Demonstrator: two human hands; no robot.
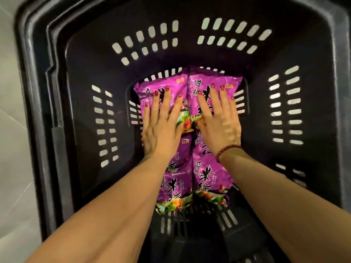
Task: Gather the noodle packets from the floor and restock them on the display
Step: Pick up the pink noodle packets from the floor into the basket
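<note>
Nearest, two bare forearms reach down into a deep black basket (83,76) with slotted walls. Beneath them, on the basket's bottom, lie the noodle packets (210,179): purple bags in two rows side by side, the near ones partly hidden under the wrists.

Further in, the left hand (161,128) lies flat on the far-left packet (171,82). The right hand (220,124), with a bead bracelet (228,149) at its wrist, lies flat on the far-right packet (230,80). All the fingers are straight and spread, and neither hand curls round anything, so this looks like a press or a pat rather than a hold. The two far packets sit directly under the palms and touch them, with their far ends showing past the fingertips, close to the far wall. Outside the basket, pale floor (11,130) shows at the left. The display is not in view.

The bags look light, puffy and soft, with glossy film that is likely slick. The noodles inside are probably brittle, so hard squeezing could crush them. A sound hold would be across a packet's long edges, thumb on one side and fingers on the other, or a pinch on the flat sealed end. From where the palms rest, the fingers need only close over the outer edges.
</note>
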